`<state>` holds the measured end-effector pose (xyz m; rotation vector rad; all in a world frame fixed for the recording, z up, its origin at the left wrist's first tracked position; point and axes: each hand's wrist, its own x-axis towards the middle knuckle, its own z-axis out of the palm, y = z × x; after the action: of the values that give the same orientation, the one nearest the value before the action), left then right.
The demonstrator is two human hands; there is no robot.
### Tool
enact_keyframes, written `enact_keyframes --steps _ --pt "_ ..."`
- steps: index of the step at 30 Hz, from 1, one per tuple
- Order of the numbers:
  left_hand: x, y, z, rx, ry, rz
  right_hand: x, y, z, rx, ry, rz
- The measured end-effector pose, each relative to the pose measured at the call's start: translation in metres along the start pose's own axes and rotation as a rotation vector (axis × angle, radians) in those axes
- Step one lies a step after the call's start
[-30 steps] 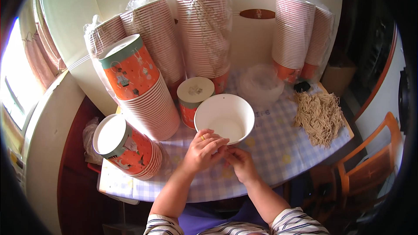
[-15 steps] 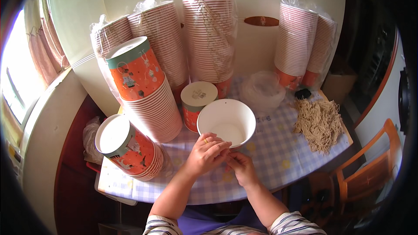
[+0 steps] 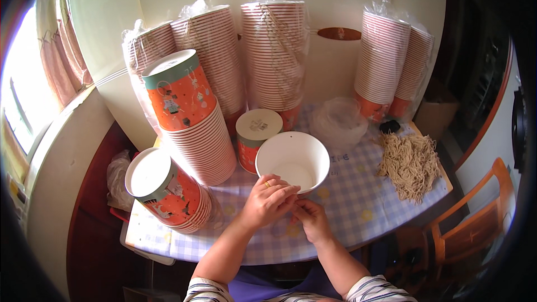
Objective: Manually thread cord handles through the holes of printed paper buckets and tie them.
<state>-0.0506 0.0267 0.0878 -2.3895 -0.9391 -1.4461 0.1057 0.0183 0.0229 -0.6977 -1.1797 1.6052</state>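
Note:
A white-lined paper bucket (image 3: 285,156) stands on the table in front of me, its open mouth up and a small dark hole in its far wall. My left hand (image 3: 268,200) is at the bucket's near rim, fingers bent and closed together, a ring on one of them. Just right of it, my right hand (image 3: 312,221) pinches thumb and forefinger against the left fingertips, below the rim. Whatever is between the fingertips is too small and hidden to make out. An upturned orange bucket with a pale base (image 3: 258,126) is right behind the open one.
Stacked orange buckets (image 3: 196,140) rise at the left, beside a shorter tilted stack (image 3: 162,184). Tall plastic-wrapped bucket stacks (image 3: 274,56) line the back. Toward the right lie a clear plastic bag (image 3: 338,123) and a heap of beige cords (image 3: 411,165). A wooden chair (image 3: 470,218) stands beyond the table (image 3: 358,212).
The whole view has shifted slightly, so the stacks appear a little lower and further right. Both hands keep almost the same pose at the bucket's near rim.

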Motion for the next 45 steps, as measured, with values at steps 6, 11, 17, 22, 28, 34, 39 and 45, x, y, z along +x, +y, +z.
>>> enact_keyframes --steps 6,11,17,22,28,34,39,45 --pt "-0.001 0.001 -0.001 0.025 -0.005 -0.018 0.000 0.001 0.001 0.050 -0.012 -0.004" --pt "-0.004 0.005 -0.003 0.018 -0.040 -0.057 -0.001 0.003 -0.003 0.088 -0.019 -0.012" --pt "-0.007 0.007 -0.007 0.087 0.062 -0.089 -0.002 0.001 -0.004 0.179 0.001 0.033" --pt "-0.015 0.003 -0.007 0.092 0.256 -0.122 -0.003 -0.001 -0.015 0.293 0.009 0.034" --pt "-0.019 0.002 -0.008 -0.173 0.122 -0.174 0.000 -0.015 -0.028 0.468 -0.158 0.006" --pt "-0.029 0.030 0.007 -0.912 -0.452 -0.762 -0.006 -0.060 -0.027 0.288 -0.176 -0.094" --pt "-0.037 0.041 0.023 -1.349 -0.593 -0.823 -0.010 -0.068 -0.032 0.247 -0.050 -0.146" --pt "-0.034 0.018 0.009 -1.618 -0.802 -0.920 -0.005 -0.067 -0.061 0.466 0.049 -0.071"
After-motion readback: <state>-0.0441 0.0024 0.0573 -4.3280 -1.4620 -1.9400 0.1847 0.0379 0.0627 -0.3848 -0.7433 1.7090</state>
